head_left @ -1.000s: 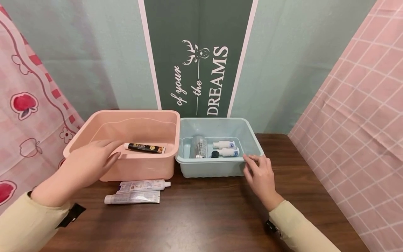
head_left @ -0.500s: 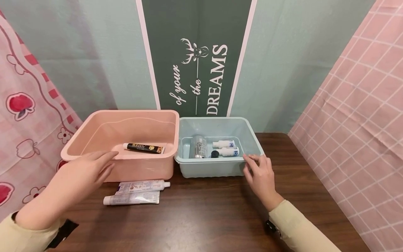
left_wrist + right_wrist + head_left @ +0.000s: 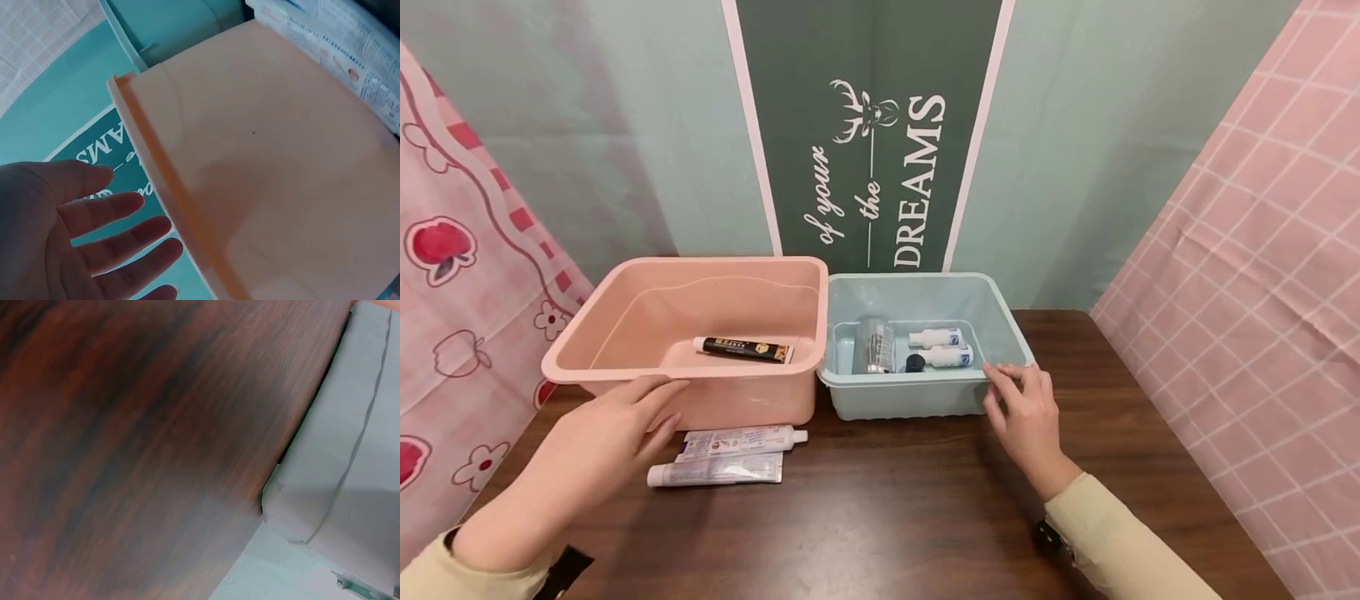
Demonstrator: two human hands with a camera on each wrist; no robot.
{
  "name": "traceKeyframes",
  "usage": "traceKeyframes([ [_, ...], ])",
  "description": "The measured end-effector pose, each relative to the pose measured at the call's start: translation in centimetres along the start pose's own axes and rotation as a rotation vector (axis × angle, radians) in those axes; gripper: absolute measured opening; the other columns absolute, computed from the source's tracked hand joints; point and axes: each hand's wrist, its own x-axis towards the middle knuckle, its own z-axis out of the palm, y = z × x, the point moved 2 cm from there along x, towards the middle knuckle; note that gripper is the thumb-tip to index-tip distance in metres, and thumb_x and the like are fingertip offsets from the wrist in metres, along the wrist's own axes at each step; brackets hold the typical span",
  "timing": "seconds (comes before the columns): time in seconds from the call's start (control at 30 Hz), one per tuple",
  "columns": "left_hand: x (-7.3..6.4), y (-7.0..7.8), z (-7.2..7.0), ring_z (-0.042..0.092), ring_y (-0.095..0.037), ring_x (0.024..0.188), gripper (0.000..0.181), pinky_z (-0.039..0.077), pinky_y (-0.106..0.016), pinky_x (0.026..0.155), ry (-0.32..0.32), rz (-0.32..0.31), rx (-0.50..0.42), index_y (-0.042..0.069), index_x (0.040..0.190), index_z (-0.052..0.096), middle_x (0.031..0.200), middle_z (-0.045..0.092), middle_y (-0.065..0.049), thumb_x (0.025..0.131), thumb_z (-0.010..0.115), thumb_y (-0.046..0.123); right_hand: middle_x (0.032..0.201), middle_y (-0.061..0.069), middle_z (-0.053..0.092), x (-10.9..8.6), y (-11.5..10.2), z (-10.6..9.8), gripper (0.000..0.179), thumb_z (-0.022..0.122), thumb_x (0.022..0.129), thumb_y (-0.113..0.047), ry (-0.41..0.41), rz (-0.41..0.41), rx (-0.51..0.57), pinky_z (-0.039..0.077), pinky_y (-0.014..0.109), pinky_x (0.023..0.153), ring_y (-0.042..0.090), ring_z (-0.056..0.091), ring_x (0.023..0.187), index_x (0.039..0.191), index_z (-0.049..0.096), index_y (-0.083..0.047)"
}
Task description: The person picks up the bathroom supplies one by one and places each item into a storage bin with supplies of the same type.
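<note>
My left hand [image 3: 606, 437] is at the front of the pink bin [image 3: 681, 375], its fingertips by the near rim; in the left wrist view the fingers [image 3: 115, 215] are spread and hold nothing. In the pink bin lies a black toothpaste tube [image 3: 743, 350]. My right hand [image 3: 1026, 412] rests its fingertips on the near right corner of the light blue bin [image 3: 910, 400]. Inside that bin are a clear bottle [image 3: 874, 346] and white bottles, one [image 3: 936, 337] behind another [image 3: 946, 357], plus a black cap [image 3: 915, 363]. The right wrist view does not show the right hand.
Two white tubes, one [image 3: 741, 442] behind the other [image 3: 715, 472], lie on the dark wooden table [image 3: 865, 517] before the pink bin. The bins stand side by side against a green cloth backdrop [image 3: 1067, 150]. Pink cloths hang at both sides.
My left hand has drawn back from over the pink bin's inside to its near rim, down and toward me. The right hand stays at the blue bin's corner.
</note>
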Motion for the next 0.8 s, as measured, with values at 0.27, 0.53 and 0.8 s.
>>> traceKeyframes([
  [0.27,-0.4,0.3,0.9,0.062,-0.032,0.092,0.043,0.048,-0.05,0.073,-0.006,0.014,-0.001,0.005,0.113,0.063,0.109,0.062,-0.012,0.073,0.069,0.018,0.096,0.017,0.058,0.4,0.0,-0.2,0.031,0.049,0.085,-0.018,-0.005,-0.002,0.004,0.038,0.062,0.091,0.039,0.048,0.079,0.104,0.07,-0.003],
  [0.53,-1.1,0.8,2.6,0.063,-0.028,0.087,0.037,0.05,-0.047,0.072,-0.035,0.021,-0.009,0.003,0.107,0.065,0.1,0.063,-0.01,0.074,0.069,0.019,0.098,0.018,0.057,0.6,-0.2,-0.1,0.03,0.053,0.081,-0.01,-0.005,-0.024,0.003,0.039,0.061,0.091,0.039,0.048,0.08,0.105,0.069,-0.003],
  [0.8,-1.4,1.2,4.5,0.063,-0.028,0.084,0.037,0.05,-0.046,0.069,-0.089,0.027,-0.007,0.004,0.106,0.065,0.097,0.063,-0.008,0.074,0.071,0.021,0.097,0.017,0.058,0.3,-0.3,-0.2,0.03,0.052,0.082,-0.013,-0.005,-0.006,0.007,0.038,0.059,0.093,0.038,0.048,0.079,0.104,0.07,-0.004],
])
